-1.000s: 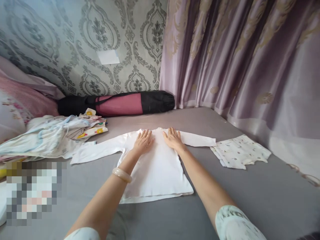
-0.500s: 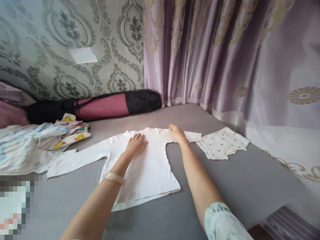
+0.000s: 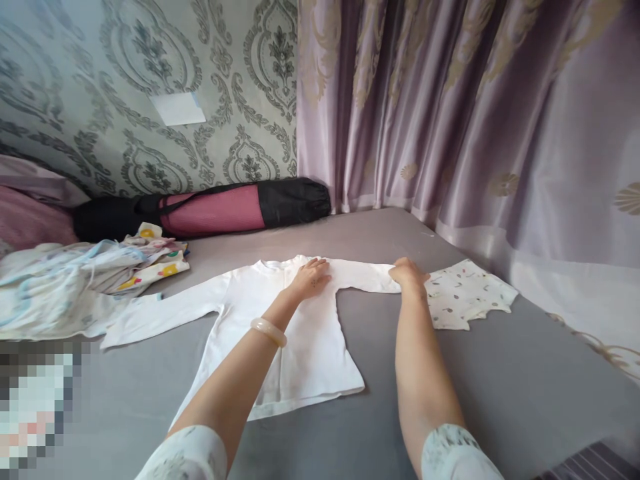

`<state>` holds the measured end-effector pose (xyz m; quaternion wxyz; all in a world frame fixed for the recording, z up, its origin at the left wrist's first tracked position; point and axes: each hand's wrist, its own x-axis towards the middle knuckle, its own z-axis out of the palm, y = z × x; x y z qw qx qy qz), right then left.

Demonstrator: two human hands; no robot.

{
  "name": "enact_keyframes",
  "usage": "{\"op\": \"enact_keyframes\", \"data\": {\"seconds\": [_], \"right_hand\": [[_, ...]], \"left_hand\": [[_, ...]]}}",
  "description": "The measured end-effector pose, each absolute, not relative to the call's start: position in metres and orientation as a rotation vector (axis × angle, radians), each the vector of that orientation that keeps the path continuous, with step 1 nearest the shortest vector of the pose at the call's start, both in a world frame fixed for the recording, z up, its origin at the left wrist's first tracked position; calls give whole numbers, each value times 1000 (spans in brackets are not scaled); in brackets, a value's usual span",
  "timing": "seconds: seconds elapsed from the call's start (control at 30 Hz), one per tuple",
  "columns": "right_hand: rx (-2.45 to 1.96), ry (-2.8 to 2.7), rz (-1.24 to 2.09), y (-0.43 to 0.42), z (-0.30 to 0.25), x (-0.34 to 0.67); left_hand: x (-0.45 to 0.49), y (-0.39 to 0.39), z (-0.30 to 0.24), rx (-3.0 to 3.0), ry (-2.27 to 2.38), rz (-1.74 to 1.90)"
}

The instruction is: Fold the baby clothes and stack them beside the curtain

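Observation:
A white long-sleeved shirt [image 3: 310,347] lies spread on the grey bed sheet [image 3: 500,387], both sleeves stretched out sideways. My left hand [image 3: 311,277], with a pale bangle on the wrist, rests flat and open on the shirt's upper chest near the right shoulder. At the cuff of the right sleeve, my right hand [image 3: 410,275] is closed around the sleeve's end. Just beyond that cuff sits a small folded garment [image 3: 470,293] with a dotted print.
Rumpled baby clothes [image 3: 65,287] are heaped at the left, touching the left sleeve. Behind them a pink and black long bag [image 3: 215,210] lies along the patterned wall. Purple curtains [image 3: 380,120] hang at the right. A dark striped object [image 3: 600,463] is at the lower right corner.
My left hand has slid right across the shirt's chest toward the shoulder. My right hand has moved along the sleeve out to its cuff, and the sleeve lies straighter.

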<state>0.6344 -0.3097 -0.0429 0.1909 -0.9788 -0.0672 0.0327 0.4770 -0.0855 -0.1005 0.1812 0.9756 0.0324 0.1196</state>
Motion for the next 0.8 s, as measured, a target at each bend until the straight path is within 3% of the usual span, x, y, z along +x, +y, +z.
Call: {"op": "enact_keyframes", "data": {"seconds": [0.37, 0.8], "right_hand": [[-1639, -174, 266, -311, 11, 608], [-1145, -237, 533, -245, 26, 566]], "left_hand": [[472, -88, -95, 2810, 185, 86], [480, -86, -70, 2732, 251, -140]]}}
